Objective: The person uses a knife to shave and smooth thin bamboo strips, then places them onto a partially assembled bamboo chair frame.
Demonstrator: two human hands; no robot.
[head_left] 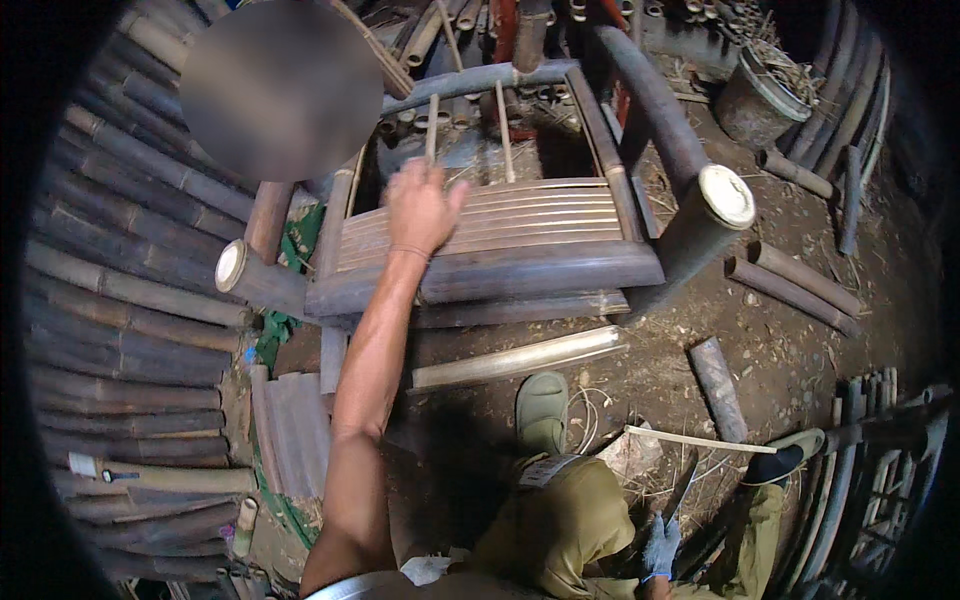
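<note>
My left hand (422,205) reaches forward and lies flat on the pale slats of a bamboo chair seat (540,222), fingers spread, holding nothing. The seat sits in a frame of thick dark bamboo poles (500,272) with white-capped ends (727,195). My right hand (658,548), in a grey-blue glove, hangs low by my right knee and grips a dark-bladed tool (686,488) that points up and to the right. A thin pale bamboo strip (700,440) lies just beyond the blade.
Dark bamboo poles (130,300) are stacked along the left. A split bamboo half (515,358) and a short pole piece (718,385) lie on the dirt. A bucket (755,95) stands at the back right. Another person is at the upper left. My green sandals (541,410) rest below the chair.
</note>
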